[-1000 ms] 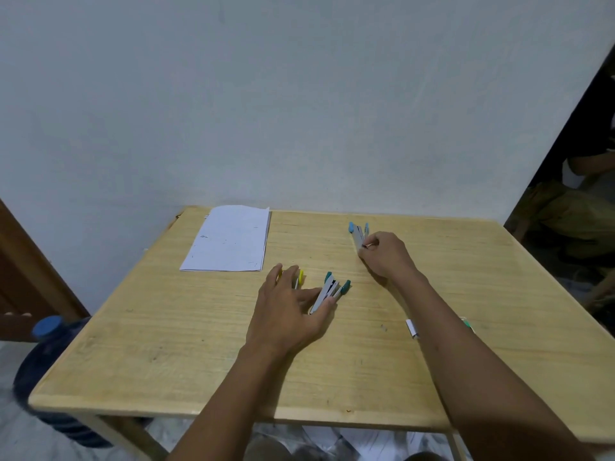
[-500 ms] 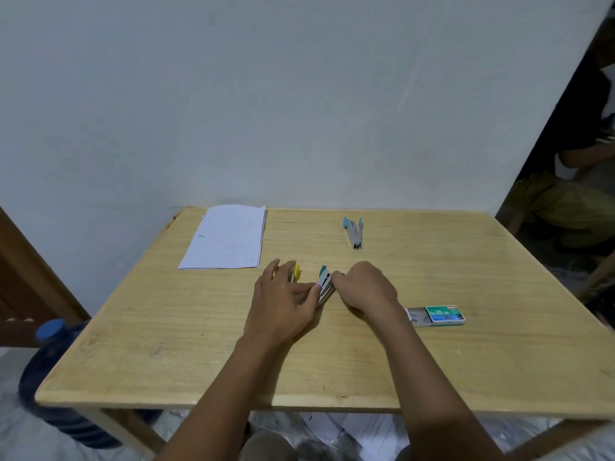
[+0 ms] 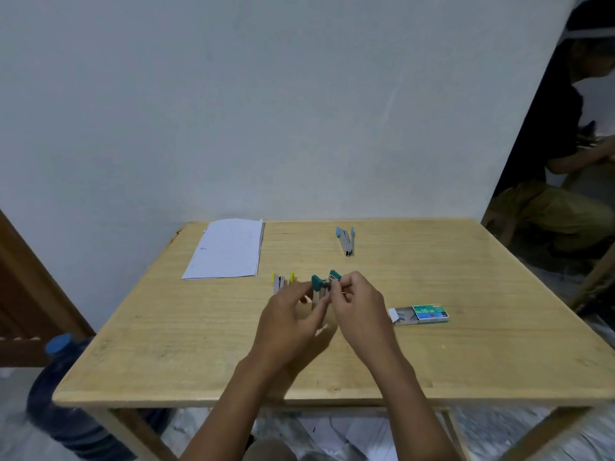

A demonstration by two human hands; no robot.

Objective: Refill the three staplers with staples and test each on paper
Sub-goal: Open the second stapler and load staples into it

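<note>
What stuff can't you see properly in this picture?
Head view, teal stapler: staples inside or not, too small, and the left hand and right hand grip it.
Head view, yellow stapler: near end behind the left hand.
Head view, paper: marks too small.
Head view, water bottle: blurred, partly behind the table.

I sit at a pale wooden table set against a plain whitish wall, which fills most of my view under soft, even light. At my left stands dark brown woodwork, perhaps a door, though only its edge shows. Near the table's left leg a big dark blue water bottle stands on the pale floor. Crumpled sheeting lies beneath the table. At my right the wall ends at a dim opening where a person sits.
</note>
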